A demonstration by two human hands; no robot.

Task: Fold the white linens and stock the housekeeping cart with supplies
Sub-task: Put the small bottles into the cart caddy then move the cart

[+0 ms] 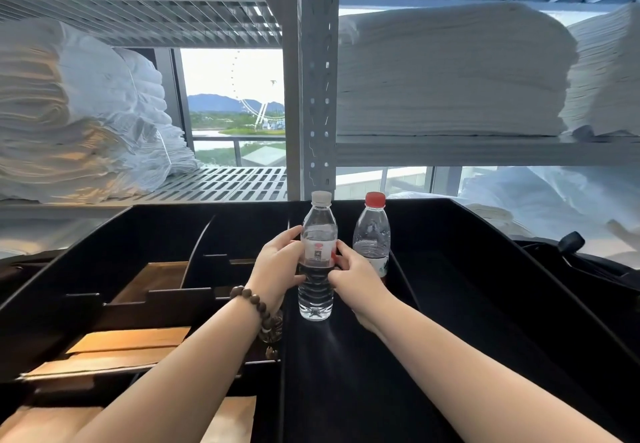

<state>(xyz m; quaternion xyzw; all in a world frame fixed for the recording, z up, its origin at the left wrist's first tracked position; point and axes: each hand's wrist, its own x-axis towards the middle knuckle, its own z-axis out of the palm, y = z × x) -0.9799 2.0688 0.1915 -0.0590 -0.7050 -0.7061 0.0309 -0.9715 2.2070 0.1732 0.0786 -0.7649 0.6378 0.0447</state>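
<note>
A clear water bottle with a white cap (318, 234) stands upright in the middle compartment of the black cart tray (485, 269). My left hand (277, 269) grips its left side and my right hand (353, 272) grips its right side at the label. Just behind and to the right stands a second water bottle with a red cap (372, 231), untouched. Stacks of folded white linens (450, 71) lie on the grey metal shelf behind the cart.
Black dividers (194, 252) split the tray's left part into compartments with brown cardboard (128, 345) at the bottom. Bagged white linens (79, 113) fill the left shelf. A grey shelf upright (318, 78) rises directly behind the bottles. A black cart handle (571, 241) sits at right.
</note>
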